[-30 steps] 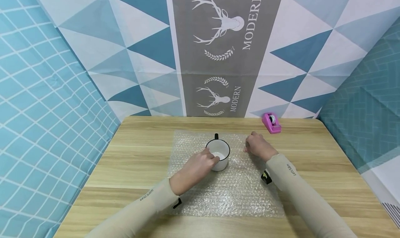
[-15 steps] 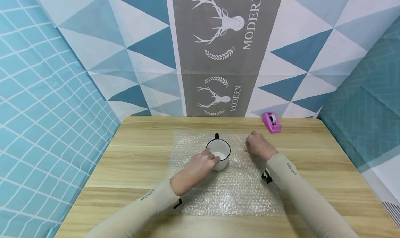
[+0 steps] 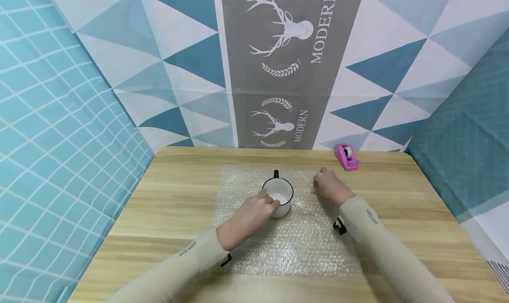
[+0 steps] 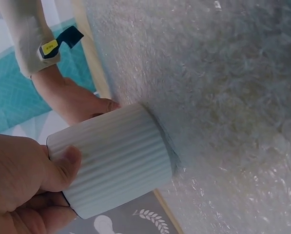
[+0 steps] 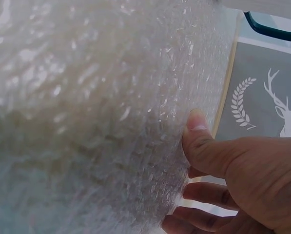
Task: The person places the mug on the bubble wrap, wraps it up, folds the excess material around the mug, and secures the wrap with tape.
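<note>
A white ribbed mug (image 3: 282,209) with a black rim and black handle stands upright on a sheet of bubble wrap (image 3: 294,250). My left hand (image 3: 254,212) pinches its near rim; the left wrist view shows the thumb on the mug's outer wall (image 4: 118,161), with the other fingers partly hidden at the opening. At the sheet's far right edge, my right hand (image 3: 329,187) holds the bubble wrap. Its thumb (image 5: 199,141) lies on the top face in the right wrist view, while the other fingers curl at the edge.
A pink tape dispenser (image 3: 347,157) sits at the back right of the wooden table (image 3: 171,197), beyond my right hand. A patterned cloth backdrop (image 3: 274,73) rises behind the table's far edge, and blue cloths flank both sides.
Both hands keep their places on the mug and the sheet. The mug has shifted very slightly to the right; the head view has moved a touch.
</note>
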Available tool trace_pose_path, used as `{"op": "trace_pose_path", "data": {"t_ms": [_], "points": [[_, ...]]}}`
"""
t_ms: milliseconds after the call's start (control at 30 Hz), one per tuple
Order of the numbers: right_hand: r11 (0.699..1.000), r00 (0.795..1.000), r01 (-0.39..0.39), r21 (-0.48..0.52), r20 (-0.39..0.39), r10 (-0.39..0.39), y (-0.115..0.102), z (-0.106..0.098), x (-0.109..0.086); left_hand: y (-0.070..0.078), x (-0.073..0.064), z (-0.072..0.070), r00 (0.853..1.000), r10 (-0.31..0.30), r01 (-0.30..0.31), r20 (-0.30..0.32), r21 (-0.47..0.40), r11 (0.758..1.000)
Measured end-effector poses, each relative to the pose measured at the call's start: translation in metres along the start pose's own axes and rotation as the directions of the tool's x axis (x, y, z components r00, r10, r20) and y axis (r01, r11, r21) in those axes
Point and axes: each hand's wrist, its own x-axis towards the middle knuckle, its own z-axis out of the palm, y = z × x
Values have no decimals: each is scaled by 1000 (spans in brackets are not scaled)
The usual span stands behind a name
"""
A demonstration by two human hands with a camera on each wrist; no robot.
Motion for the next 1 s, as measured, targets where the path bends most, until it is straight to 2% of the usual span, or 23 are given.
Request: {"op": "trace_pose_path", "data": {"t_ms": [133,300,700,1000], "points": [[1000,1000,8,4,-2,-8,1,3,-2,0,1,0,1000,2,-1,22,-17,1000],[1000,1000,17,-17,-22,-17,1,4,-3,0,2,0,1000,-3,3,8,-29,1000],[1000,1000,8,-20,-1,-8,-1,4,-4,0,1,2,1000,-3,3,14,-41,999],[1000,1000,16,-22,-9,-16,-1,2,-3,-4,3,0,999,-6,10,42,-88,996]]}}
